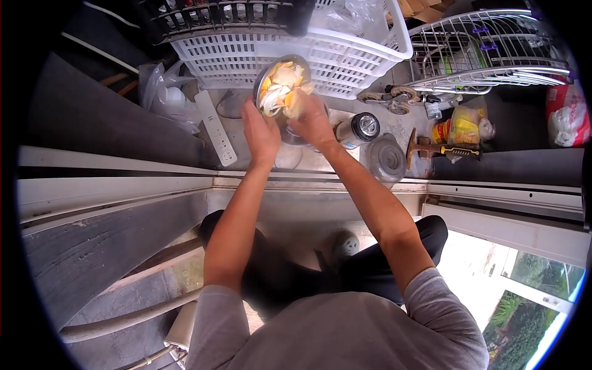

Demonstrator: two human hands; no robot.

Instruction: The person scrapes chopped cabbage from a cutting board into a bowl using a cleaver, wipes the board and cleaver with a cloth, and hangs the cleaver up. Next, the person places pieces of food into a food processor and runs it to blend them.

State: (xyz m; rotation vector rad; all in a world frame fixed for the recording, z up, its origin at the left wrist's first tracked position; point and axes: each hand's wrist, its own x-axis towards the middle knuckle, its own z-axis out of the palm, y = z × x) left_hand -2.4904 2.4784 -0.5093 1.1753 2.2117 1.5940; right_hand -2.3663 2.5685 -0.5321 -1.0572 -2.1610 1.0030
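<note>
A round clear bowl [258, 86] full of white and orange peel-like pieces [285, 85] is tilted up in front of the white crate. My left hand [261, 131] is closed on the bowl's lower left side. At its right side is my right hand [312, 121], blurred, with the fingers against the pieces; what they grip, if anything, is hidden. Just right of that hand lies a dark-lidded jar [359, 130], with a round clear container [386, 158] beyond it.
The white plastic crate [228, 60] stands behind the bowl, a black crate [228, 18] above it. A power strip [216, 129] and plastic bag [169, 98] lie at left. At right are a hammer [453, 149], yellow package [464, 125] and folded wire cart [487, 55].
</note>
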